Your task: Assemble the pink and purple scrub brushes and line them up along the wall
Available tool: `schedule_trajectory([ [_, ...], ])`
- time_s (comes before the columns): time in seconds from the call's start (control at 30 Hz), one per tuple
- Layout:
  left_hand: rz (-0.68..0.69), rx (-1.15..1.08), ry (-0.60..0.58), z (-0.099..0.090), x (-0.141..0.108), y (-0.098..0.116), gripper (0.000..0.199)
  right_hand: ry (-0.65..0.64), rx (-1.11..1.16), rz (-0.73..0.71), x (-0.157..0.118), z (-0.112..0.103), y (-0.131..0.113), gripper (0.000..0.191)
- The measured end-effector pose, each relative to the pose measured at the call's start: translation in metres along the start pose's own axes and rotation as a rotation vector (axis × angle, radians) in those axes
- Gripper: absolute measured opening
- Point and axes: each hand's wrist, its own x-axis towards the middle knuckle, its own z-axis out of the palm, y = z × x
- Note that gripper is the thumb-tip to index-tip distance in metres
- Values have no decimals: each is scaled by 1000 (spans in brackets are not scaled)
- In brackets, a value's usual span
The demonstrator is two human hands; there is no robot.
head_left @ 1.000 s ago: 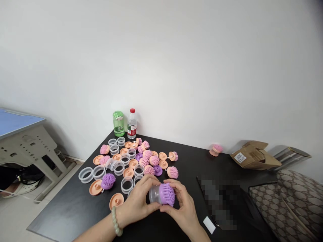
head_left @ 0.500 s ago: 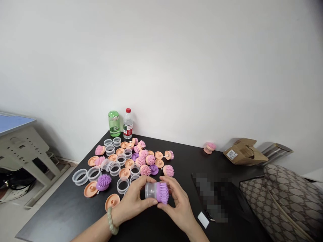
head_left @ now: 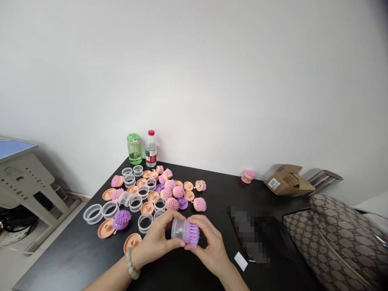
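My left hand [head_left: 160, 238], with a beaded bracelet at the wrist, grips a clear plastic ring [head_left: 178, 229] between thumb and fingers. Against the ring's right side sits a purple bristle head [head_left: 192, 234], which my right hand [head_left: 209, 244] holds by its edge. The two parts touch and lie sideways, bristles to the right. To the left, several clear rings [head_left: 92, 214], orange discs [head_left: 132, 242] and pink bristle heads [head_left: 199, 204] are spread over the black table [head_left: 57, 262]. Another purple bristle head [head_left: 122, 220] rests near an orange disc.
A green container [head_left: 134, 149] and a red-capped bottle [head_left: 151, 150] stand by the wall. On the right are a pink brush [head_left: 248, 176], a paper bag [head_left: 287, 181], a clear cylinder [head_left: 325, 182], a patterned bag [head_left: 336, 238] and a white card [head_left: 241, 261].
The view has shifted slightly, so the table items appear a little further left. Both hands still hold the ring and purple head, now tilted slightly more down to the right.
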Motion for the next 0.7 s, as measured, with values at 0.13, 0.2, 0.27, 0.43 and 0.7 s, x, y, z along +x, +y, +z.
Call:
schedule_trajectory([
  [0.13,-68,-44,-39,-1,1,3,39,-51,-16,-67,1,-2,-3,39],
  [0.2,-101,-134,-94,0,3,5,36,-77,-37,-119,2,-2,-5,36],
  [0.27,-126,-224,-131,1,4,7,37,-86,-54,-163,1,-2,-5,37],
  [0.43,-110,-267,-81,3,3,7,44,-57,-98,-152,-1,-3,-4,36],
  [0.7,26,-364,-41,0,4,4,41,49,-131,-116,-3,1,-1,46],
])
